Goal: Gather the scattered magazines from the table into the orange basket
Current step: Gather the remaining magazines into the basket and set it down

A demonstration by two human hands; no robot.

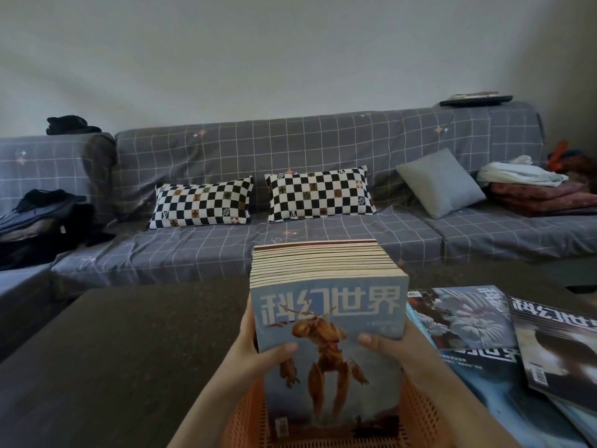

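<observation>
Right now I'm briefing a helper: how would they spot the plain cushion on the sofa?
Find the long grey checked sofa against the wall. Right of its two checkerboard pillows leans the plain cushion, the only unpatterned one, standing tilted on a corner.

Beyond the dark table (113, 344) a long sofa (290, 240) under a grey grid-patterned cover runs wall to wall. At about twelve o'clock two black-and-white checkered cushions (202, 206) lean against its backrest, side by side, not quite touching. At two o'clock a plain grey cushion (441, 182) stands tilted on one corner. Further toward three o'clock, folded pale cloth (520, 174) lies on reddish folded blankets (542, 195). Dark clothes (42, 221) are heaped at nine o'clock, and another dark bundle (71, 124) sits on the backrest at ten. A flat dark object (475, 99) (too dim to identify) rests on the backrest at one o'clock.
</observation>
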